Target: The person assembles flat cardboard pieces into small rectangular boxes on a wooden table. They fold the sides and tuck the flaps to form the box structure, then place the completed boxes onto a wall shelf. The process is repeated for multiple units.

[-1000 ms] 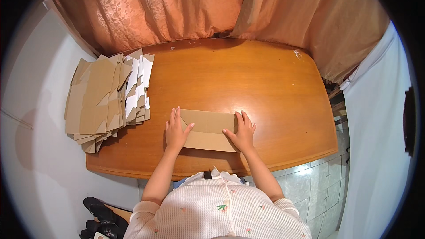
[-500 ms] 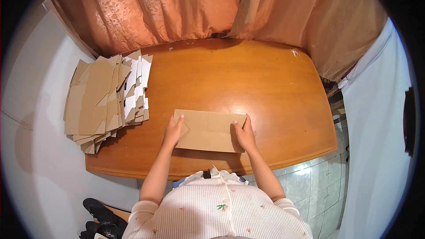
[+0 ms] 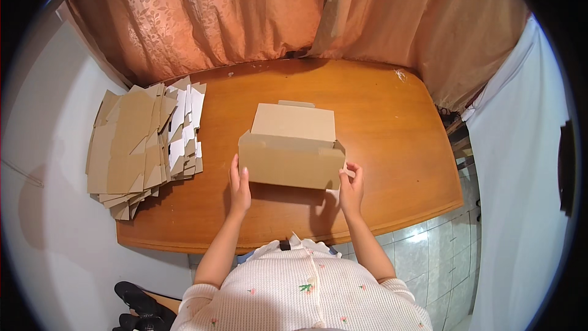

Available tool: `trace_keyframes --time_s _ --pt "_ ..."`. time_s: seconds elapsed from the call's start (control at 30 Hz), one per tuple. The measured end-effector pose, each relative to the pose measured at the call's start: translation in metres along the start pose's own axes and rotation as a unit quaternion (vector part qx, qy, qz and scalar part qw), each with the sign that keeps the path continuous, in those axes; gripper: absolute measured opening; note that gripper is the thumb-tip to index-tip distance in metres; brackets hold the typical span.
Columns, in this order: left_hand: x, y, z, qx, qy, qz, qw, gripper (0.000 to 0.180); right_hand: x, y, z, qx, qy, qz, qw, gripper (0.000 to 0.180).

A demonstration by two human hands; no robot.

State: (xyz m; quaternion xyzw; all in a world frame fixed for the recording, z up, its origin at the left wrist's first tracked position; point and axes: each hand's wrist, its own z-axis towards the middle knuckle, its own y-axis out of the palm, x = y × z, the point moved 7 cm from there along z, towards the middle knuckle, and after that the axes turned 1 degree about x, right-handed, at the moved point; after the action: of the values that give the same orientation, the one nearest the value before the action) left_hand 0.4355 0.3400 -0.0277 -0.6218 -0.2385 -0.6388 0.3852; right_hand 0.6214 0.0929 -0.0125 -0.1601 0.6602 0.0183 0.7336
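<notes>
A brown cardboard box (image 3: 291, 162), partly folded up, is in front of me over the table's near middle. Its lid panel (image 3: 294, 121) rises behind the front wall, with a narrow tuck flap at the far edge. My left hand (image 3: 240, 189) is beside the box's left end, thumb and fingers stretched out and apart; whether it touches the cardboard is unclear. At the right end my right hand (image 3: 351, 191) has its fingers bent round the corner, pinching the side. Behind the front wall, the inside of the box is hidden.
A tall, uneven stack of flat cardboard blanks (image 3: 131, 141), some with white faces, lies on the left of the wooden table (image 3: 392, 129). Orange curtains (image 3: 245, 12) hang behind the table, and a white cloth (image 3: 514, 147) hangs at right. Black shoes (image 3: 144, 306) are at lower left.
The cardboard went from a low shape held at both ends to a box with raised front wall and lid, farther from me. My left hand's fingers have come off its face.
</notes>
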Motion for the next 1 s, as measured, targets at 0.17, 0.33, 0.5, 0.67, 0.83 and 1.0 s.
trace_keyframes --time_s 0.17,0.33,0.5,0.67,0.83,1.0 --pt "-0.027 -0.014 -0.046 0.001 -0.046 0.071 0.996 0.053 0.038 -0.016 -0.026 0.01 0.036 0.041 0.998 0.026" --pt "-0.049 -0.028 -0.08 -0.038 -0.054 0.197 0.978 0.052 0.073 -0.025 -0.05 -0.018 0.055 -0.049 0.997 0.032" --pt "-0.04 -0.032 -0.095 -0.037 0.007 0.217 0.975 0.055 0.059 -0.02 -0.07 -0.069 0.049 -0.15 0.985 0.041" --pt "-0.034 -0.029 -0.084 -0.074 0.036 0.216 0.973 0.06 0.045 -0.011 -0.072 -0.065 -0.07 -0.215 0.972 0.048" --pt "-0.029 -0.025 -0.072 -0.068 0.1 0.252 0.96 0.062 0.041 -0.005 -0.07 -0.122 -0.094 -0.258 0.954 0.05" --pt "-0.027 -0.025 -0.072 -0.076 0.147 0.299 0.94 0.051 0.038 -0.005 -0.068 -0.162 -0.177 -0.221 0.945 0.047"
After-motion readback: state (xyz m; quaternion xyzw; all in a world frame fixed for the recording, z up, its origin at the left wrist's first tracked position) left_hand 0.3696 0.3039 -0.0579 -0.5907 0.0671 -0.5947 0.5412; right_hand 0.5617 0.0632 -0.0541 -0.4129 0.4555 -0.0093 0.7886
